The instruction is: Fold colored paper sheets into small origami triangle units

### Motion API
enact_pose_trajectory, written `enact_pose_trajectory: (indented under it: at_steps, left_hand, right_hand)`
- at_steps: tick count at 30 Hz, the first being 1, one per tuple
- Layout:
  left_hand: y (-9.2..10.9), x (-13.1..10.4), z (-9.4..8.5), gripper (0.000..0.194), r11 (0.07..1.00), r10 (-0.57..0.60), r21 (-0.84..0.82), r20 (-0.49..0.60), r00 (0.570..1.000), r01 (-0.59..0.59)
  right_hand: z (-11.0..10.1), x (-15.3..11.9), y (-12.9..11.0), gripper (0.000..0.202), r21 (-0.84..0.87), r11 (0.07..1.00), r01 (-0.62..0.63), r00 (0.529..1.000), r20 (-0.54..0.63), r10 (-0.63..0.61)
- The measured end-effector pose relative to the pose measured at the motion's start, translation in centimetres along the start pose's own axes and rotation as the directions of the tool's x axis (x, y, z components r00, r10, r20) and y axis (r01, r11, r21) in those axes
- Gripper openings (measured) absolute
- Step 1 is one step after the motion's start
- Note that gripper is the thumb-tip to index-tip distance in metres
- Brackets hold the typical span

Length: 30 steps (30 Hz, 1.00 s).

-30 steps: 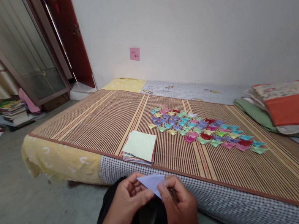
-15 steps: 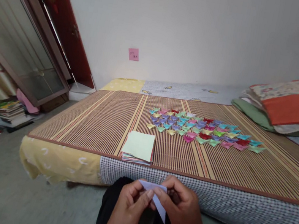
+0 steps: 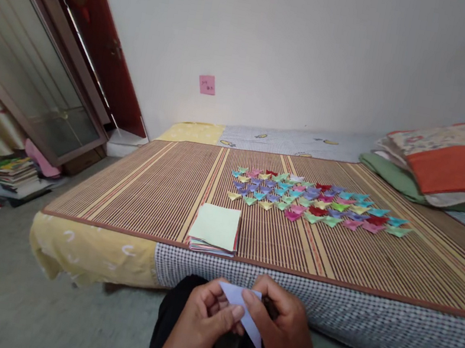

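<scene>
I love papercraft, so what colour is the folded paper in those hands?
The folded paper is pale lavender, best seen in the head view.

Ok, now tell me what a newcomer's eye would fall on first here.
The eye would probably land first on the rows of colourful folded papers on the striped mat. Next comes the folded lilac paper in the fingers of the left hand and right hand, before the mat's near edge. Then the pale-green-topped paper stack by that edge.
</scene>
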<state>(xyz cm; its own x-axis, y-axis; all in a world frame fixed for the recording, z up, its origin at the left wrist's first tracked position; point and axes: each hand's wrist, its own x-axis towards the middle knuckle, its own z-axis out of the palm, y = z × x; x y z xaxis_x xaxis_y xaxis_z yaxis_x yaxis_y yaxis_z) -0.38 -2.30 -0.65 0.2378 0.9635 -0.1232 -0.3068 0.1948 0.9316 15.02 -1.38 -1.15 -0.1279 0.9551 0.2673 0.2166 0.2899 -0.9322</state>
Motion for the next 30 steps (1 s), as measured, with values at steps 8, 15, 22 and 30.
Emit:
enact_pose_trajectory:
  at_steps: [8,15,22,30]
  left_hand:
    - [0.0,-0.4,0.6,0.032,0.987,0.091,0.137,-0.017,0.996,-0.088]
    - [0.0,-0.2,-0.4,0.033,0.958,0.126,0.273,-0.109,0.986,-0.092]
    - [0.4,-0.1,-0.5,0.029,0.886,0.265,0.425,-0.136,0.955,-0.185]
    - [-0.3,0.6,-0.9,0.036,0.997,0.023,0.081,-0.136,0.99,-0.012]
  right_hand:
    - [0.6,-0.1,0.1,0.039,0.092,0.995,-0.044,0.997,-0.057,0.05]
    - [0.5,0.2,0.3,0.04,0.101,0.992,-0.07,0.997,0.025,0.068]
    - [0.8,0.5,0.3,0.039,0.103,0.987,-0.12,0.993,-0.008,0.122]
    - [0.8,0.8,0.7,0.037,0.185,0.967,-0.173,0.975,0.17,0.142]
